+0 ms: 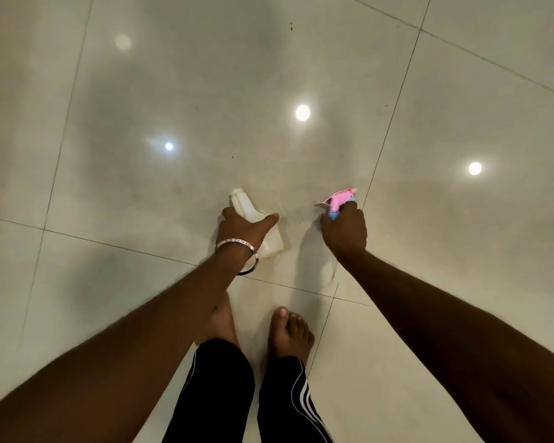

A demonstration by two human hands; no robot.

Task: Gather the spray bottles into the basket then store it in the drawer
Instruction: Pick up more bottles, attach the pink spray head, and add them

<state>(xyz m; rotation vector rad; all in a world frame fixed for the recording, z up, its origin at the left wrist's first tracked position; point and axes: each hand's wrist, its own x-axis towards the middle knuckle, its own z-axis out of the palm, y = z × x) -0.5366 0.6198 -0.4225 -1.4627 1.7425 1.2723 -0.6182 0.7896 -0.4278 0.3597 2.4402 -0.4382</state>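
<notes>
A white plastic bottle without a spray head is in my left hand, which wraps around its neck; a metal bangle sits on that wrist. My right hand is closed around a spray bottle whose pink and blue trigger head sticks out above my fingers. The body of that bottle looks clear and hangs faintly below my right wrist. Both hands are held out over the floor in front of my feet. No basket or drawer is in view.
Glossy cream floor tiles with thin dark joints fill the view, reflecting several ceiling lights. My bare feet and black trousers with white stripes are at the bottom centre.
</notes>
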